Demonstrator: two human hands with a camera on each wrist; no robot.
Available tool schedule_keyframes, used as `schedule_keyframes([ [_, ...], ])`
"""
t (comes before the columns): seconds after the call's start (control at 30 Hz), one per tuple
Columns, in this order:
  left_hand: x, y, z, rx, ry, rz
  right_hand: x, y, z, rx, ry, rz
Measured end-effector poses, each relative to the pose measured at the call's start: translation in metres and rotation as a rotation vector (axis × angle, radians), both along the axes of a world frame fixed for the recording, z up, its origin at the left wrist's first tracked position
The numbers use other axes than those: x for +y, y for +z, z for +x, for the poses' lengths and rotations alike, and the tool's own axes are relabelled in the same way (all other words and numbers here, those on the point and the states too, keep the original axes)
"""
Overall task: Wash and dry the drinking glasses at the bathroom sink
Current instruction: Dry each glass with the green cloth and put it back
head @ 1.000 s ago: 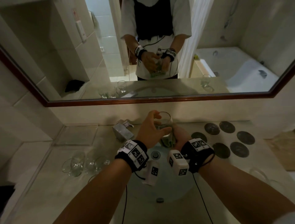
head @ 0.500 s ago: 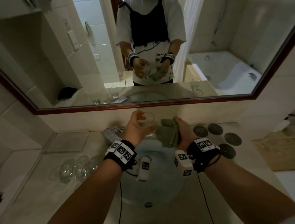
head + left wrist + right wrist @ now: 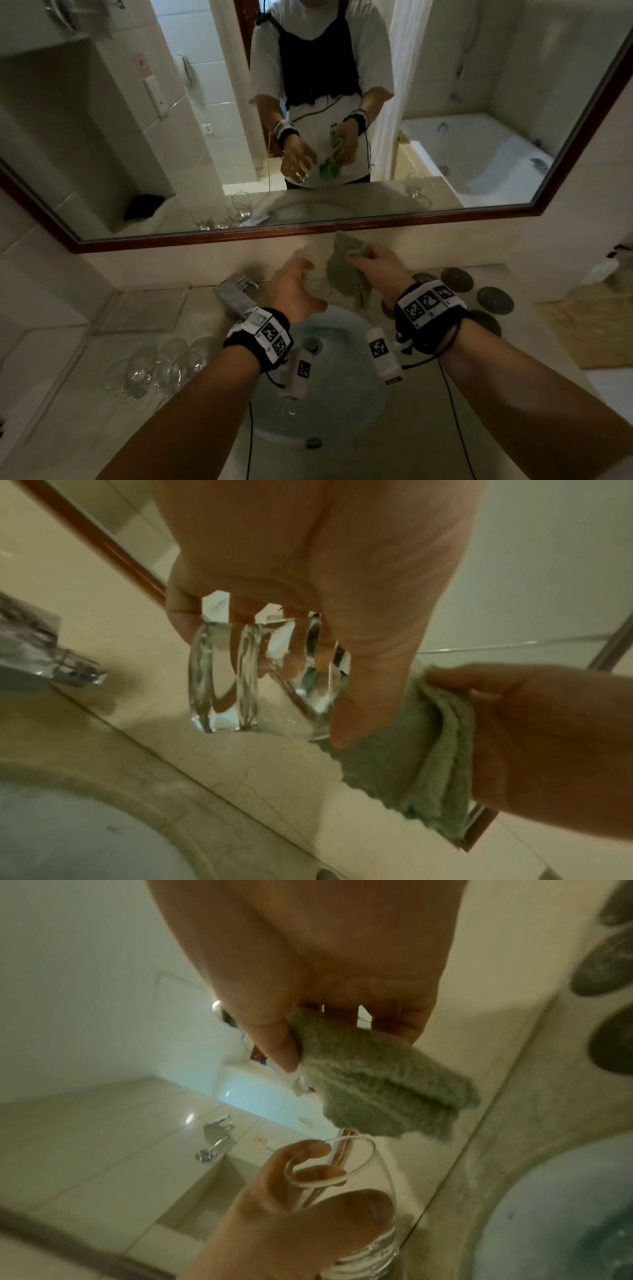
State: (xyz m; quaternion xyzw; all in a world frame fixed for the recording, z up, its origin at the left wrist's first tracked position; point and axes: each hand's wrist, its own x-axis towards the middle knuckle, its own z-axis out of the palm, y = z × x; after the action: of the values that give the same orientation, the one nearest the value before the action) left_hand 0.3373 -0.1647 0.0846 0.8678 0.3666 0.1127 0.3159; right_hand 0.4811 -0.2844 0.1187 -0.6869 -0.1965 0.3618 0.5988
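Setting: bathroom. Round basin sunk in pale marble worktop, wood-framed wall mirror, chrome tap, white bathtub reflected, tiled walls.

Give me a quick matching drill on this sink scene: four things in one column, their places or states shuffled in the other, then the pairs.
Things:
1. clear drinking glass
2. folded green terry cloth
3. cluster of clear glasses
4. dark round stone discs

Places or states:
A. on the counter right of the basin
B. gripped by the left hand
C. standing on the counter left of the basin
D. pinched by the right hand

Pairs: 1-B, 2-D, 3-C, 4-A
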Motion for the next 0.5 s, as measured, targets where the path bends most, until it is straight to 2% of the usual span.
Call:
schedule_keyframes([
  [0.1, -0.003, 0.003, 0.002, 0.060, -0.031, 0.063, 0.004, 0.011, -0.016, -0.185, 0.128, -0.080],
  [0.17, -0.006, 0.006, 0.003, 0.066, -0.029, 0.090, 0.008, 0.014, -0.022, -0.209, 0.208, -0.151],
  [0.33, -0.005, 0.007, -0.005, 0.104, -0.037, 0.200, 0.016, 0.016, -0.032, -0.151, 0.371, -0.232],
  [0.5, -0.002, 0.010, -0.013, 0.089, -0.098, 0.235, 0.024, 0.015, -0.039, 0.006, 0.459, -0.166],
])
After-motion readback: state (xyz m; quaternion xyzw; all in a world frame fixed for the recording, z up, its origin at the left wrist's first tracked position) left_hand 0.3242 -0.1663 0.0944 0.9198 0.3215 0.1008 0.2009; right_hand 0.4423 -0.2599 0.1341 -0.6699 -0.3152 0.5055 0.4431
